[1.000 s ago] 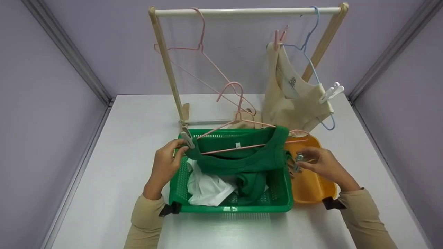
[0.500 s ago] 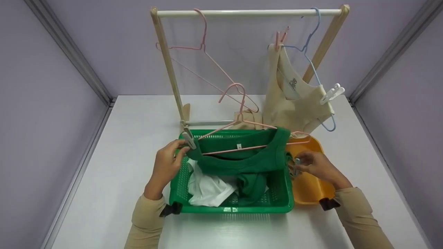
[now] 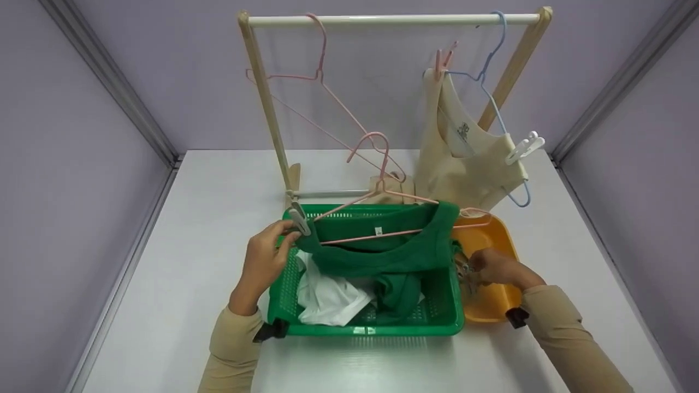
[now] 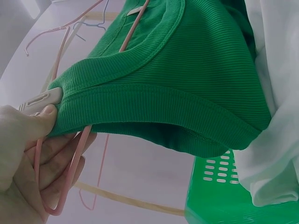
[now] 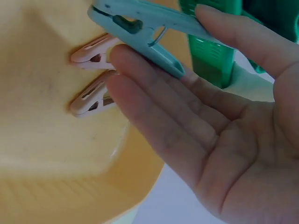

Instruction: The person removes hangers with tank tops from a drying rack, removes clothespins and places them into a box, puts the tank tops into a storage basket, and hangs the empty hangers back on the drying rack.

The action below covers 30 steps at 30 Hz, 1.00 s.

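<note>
My left hand (image 3: pixel 265 256) pinches one shoulder of a green ribbed tank top (image 3: pixel 377 263), which is threaded on a pink hanger (image 3: pixel 385 164). A pale clothespin (image 4: pixel 43 100) sits at that shoulder, right by my left thumb. The hanger's far end sticks out beyond the other shoulder, over an orange basin (image 3: pixel 499 303). Inside the basin's outline in the head view is my right hand (image 3: pixel 497 267). A teal clothespin (image 5: pixel 124 36) is held between its thumb and fingers. Two pink clothespins (image 5: pixel 83 56) lie in the basin just past the fingertips.
Under the tank top stands a green basket (image 3: pixel 371 330) with a white garment (image 3: pixel 330 300) inside. Behind it rises a rack (image 3: pixel 393 19) carrying an unfilled pink hanger (image 3: pixel 322 60) and a cream tank top (image 3: pixel 464 169) clipped to a blue hanger (image 3: pixel 503 38).
My right hand has moved down and left, deeper into the orange basin, with the clothespin. My left hand and the green tank top have stayed almost still.
</note>
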Motion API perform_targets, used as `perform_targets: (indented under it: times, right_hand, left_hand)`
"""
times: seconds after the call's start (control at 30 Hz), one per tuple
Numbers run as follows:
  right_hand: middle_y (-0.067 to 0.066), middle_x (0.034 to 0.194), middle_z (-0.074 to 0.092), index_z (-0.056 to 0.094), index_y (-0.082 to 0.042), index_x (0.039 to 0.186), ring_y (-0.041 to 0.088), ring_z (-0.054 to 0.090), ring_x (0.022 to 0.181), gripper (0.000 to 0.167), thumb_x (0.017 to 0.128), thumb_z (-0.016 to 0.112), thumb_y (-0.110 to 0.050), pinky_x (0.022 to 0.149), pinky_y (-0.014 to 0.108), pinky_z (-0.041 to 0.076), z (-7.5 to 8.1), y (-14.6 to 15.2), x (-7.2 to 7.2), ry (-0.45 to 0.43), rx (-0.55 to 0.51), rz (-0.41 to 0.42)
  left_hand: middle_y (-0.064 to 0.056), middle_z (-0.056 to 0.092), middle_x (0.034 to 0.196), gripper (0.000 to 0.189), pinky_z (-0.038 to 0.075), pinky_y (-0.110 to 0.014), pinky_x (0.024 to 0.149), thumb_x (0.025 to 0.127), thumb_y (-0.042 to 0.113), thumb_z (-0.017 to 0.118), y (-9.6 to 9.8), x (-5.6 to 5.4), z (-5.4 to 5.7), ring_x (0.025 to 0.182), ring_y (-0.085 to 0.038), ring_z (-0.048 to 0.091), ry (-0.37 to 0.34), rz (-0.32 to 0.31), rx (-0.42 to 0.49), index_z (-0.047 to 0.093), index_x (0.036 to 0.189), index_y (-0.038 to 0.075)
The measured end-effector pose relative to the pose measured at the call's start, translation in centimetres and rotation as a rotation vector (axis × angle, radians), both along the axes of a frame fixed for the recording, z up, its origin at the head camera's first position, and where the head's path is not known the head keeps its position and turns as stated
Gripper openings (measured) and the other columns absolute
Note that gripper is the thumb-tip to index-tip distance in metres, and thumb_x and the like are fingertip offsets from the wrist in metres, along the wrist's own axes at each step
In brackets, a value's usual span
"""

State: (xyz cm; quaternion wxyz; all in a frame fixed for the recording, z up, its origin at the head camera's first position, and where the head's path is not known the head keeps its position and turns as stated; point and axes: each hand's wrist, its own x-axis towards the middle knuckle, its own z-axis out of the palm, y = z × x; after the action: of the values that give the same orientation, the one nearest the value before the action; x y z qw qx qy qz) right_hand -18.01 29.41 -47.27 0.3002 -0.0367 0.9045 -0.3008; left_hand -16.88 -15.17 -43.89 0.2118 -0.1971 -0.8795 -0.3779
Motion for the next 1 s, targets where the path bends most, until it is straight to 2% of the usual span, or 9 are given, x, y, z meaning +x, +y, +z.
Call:
perform_targets:
  times: [0.13,0.5,0.63,1.0]
  right_hand:
    - [0.022,0.106,0.067,0.061,0.006,0.112,0.019,0.065,0.083,0.032,0.088,0.070,-0.014,0.080,0.042,0.060,-0.1,-0.2,-0.2,-0.052,0.066,0.025]
    - [0.010,0.083,0.073,0.068,-0.002,0.093,0.017,0.068,0.072,0.016,0.088,0.070,-0.017,0.072,0.036,0.061,-1.1,-1.3,-0.7,-0.182,0.245,0.127]
    - [0.011,0.081,0.074,0.069,-0.002,0.090,0.018,0.070,0.071,0.015,0.087,0.070,-0.016,0.072,0.037,0.061,-1.5,-1.5,-0.9,-0.212,0.276,0.141]
    - [0.009,0.080,0.073,0.069,-0.004,0.091,0.018,0.069,0.070,0.017,0.085,0.073,-0.020,0.071,0.037,0.061,-2.4,-1.4,-1.1,-0.237,0.320,0.140]
  left_hand:
    - [-0.016,0.072,0.099,0.018,0.058,-0.038,0.071,0.093,0.008,0.062,0.0,0.0,0.0,0.085,-0.025,0.071,-0.007,-0.002,0.002,0.066,0.106,-0.003]
    - [-0.016,0.072,0.099,0.019,0.058,-0.037,0.070,0.092,0.009,0.062,0.0,0.0,-0.1,0.085,-0.025,0.071,-0.018,0.001,0.002,0.065,0.107,-0.003]
    - [-0.017,0.071,0.101,0.021,0.058,-0.037,0.071,0.093,0.010,0.062,-0.1,0.1,-0.2,0.089,-0.027,0.071,-0.037,-0.002,0.001,0.065,0.110,-0.003]
    - [-0.016,0.072,0.100,0.019,0.058,-0.037,0.071,0.093,0.009,0.062,0.0,0.1,0.1,0.088,-0.027,0.070,-0.026,-0.010,0.007,0.065,0.108,-0.003]
